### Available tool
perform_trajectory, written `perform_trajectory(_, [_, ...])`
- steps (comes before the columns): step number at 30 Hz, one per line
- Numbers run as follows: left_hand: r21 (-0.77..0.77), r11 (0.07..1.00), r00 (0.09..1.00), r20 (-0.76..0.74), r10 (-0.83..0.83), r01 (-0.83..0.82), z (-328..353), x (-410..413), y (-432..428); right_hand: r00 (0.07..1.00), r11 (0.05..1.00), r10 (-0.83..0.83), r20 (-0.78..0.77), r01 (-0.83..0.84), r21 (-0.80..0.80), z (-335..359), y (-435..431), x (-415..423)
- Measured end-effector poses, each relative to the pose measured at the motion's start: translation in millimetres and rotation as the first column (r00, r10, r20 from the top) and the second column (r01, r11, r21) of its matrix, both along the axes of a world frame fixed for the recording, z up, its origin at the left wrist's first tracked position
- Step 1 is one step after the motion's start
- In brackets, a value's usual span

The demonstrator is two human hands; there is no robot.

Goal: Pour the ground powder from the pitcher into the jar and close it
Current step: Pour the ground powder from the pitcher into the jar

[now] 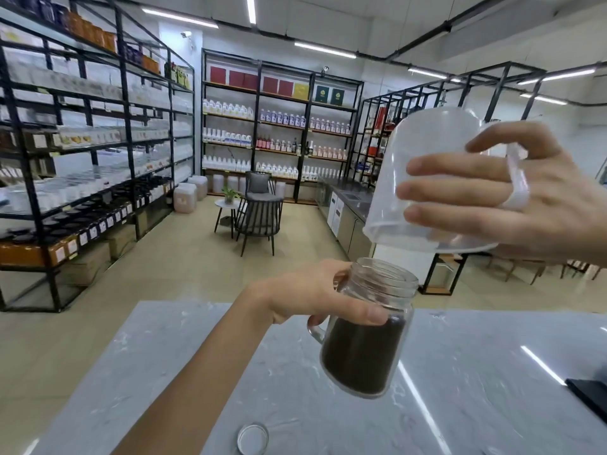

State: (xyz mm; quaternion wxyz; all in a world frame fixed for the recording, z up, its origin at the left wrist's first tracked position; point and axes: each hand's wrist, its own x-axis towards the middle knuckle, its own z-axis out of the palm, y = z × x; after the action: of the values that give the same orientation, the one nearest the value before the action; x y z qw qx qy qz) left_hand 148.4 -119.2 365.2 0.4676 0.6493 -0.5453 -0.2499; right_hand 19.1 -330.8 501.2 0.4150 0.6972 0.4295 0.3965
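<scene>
Fingers (371, 315) of my left hand (305, 293) wrapped tight round the jar (368, 333), pitcher (437, 182) upended above.

Near first: lid (253, 439) lies flat on the marble table (157, 372), w/ the jar held clear above it, mouth up, long axis leaning right, dark powder (361, 353) approx two-thirds up. Glass + load, so heavy-ish, slick, breakable; I'd grip the body just under the threads. Beyond, my right hand (512, 198) has fingers spread across the pitcher's wall, handle at the palm; light, flexy plastic, mouth down over the jar, looks empty.
</scene>
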Motion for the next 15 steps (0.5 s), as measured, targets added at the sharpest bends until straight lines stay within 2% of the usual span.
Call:
perform_trajectory(1, [-0.008, 1.000, 1.000, -0.010, 0.006, -0.006, -1, 0, 0, 1.000, 1.000, 0.000, 0.012, 0.000, 0.006, -1, 2, 0])
perform_trajectory(4, [-0.030, 0.999, 0.998, -0.051, 0.020, -0.021, -5, -1, 1, 0.999, 0.992, -0.018, 0.037, 0.023, -0.123, -5, 4, 0])
perform_trajectory(7, [-0.013, 0.999, 0.998, -0.044, 0.042, -0.043, -7, 0, 0, 0.999, 0.998, 0.002, 0.045, 0.001, -0.070, -8, 8, 1])
perform_trajectory(10, [-0.018, 0.999, 0.997, -0.065, 0.040, -0.041, -10, 1, 2, 0.999, 0.993, 0.028, 0.031, -0.024, -0.115, -7, 8, 0])
perform_trajectory(13, [-0.011, 0.997, 0.993, -0.092, 0.073, -0.075, -12, 3, 4, 0.995, 0.998, 0.046, 0.086, -0.042, -0.049, -6, 9, 2])
perform_trajectory(15, [-0.019, 0.996, 0.991, -0.104, 0.081, -0.084, -13, 5, 5, 0.995, 0.993, 0.038, 0.096, -0.027, -0.113, -8, 9, 6])
